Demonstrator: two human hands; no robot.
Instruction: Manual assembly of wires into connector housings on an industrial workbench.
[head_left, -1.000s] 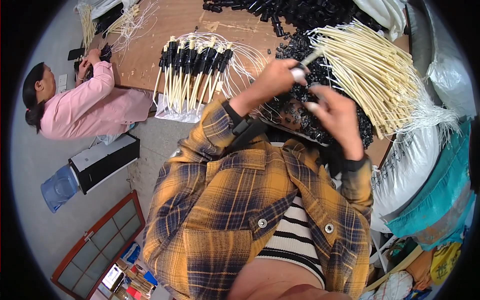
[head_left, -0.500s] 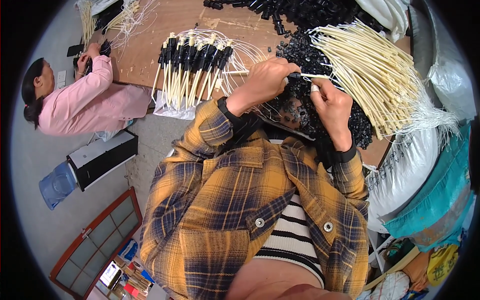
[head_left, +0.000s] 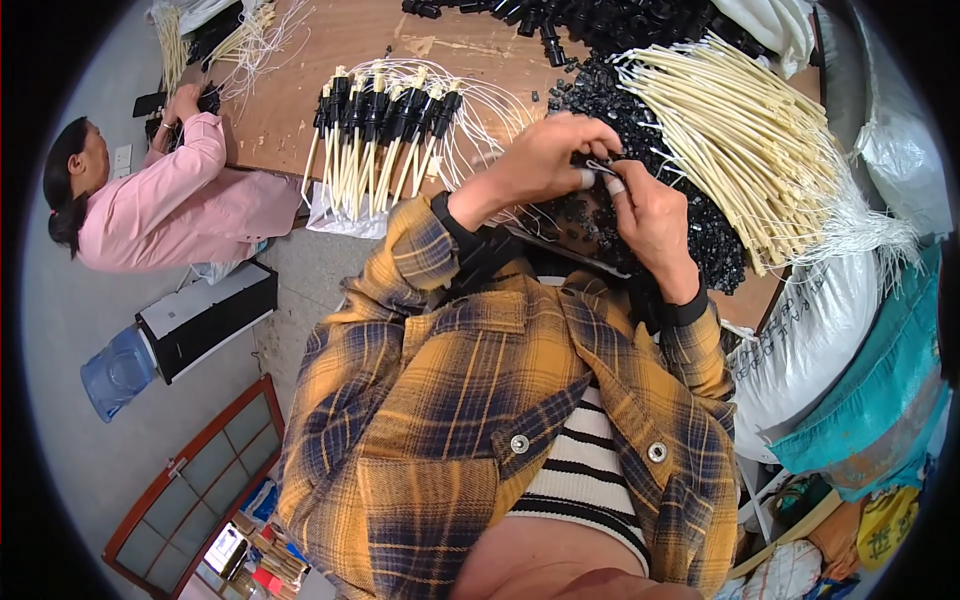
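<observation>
My left hand point(head_left: 545, 155) and my right hand point(head_left: 655, 215) meet above the bench, fingertips almost touching. Both are closed in a pinch, and white wrapping shows on a finger of each. A short bit of white cord point(head_left: 598, 166) runs between them, gripped by the right fingertips; what the left fingers pinch is mostly hidden. Below lies a heap of small black plastic pieces point(head_left: 715, 245). To the right is a large bundle of cream rods with white cords point(head_left: 735, 150). Left of my hands, several cream rods with black sleeves point(head_left: 385, 120) lie in a row, cords trailing.
Larger black fittings point(head_left: 640, 25) are piled along the far side of the wooden bench point(head_left: 480, 50). A person in pink point(head_left: 175, 200) works at the left end. White sacks point(head_left: 820, 345) and a teal sack point(head_left: 870, 400) crowd the right side. A water dispenser point(head_left: 205, 315) lies left.
My hands have drawn together, the right moving left and the left tilting slightly. The pale rod and black piece that stretched between them no longer show; a short cord is seen instead.
</observation>
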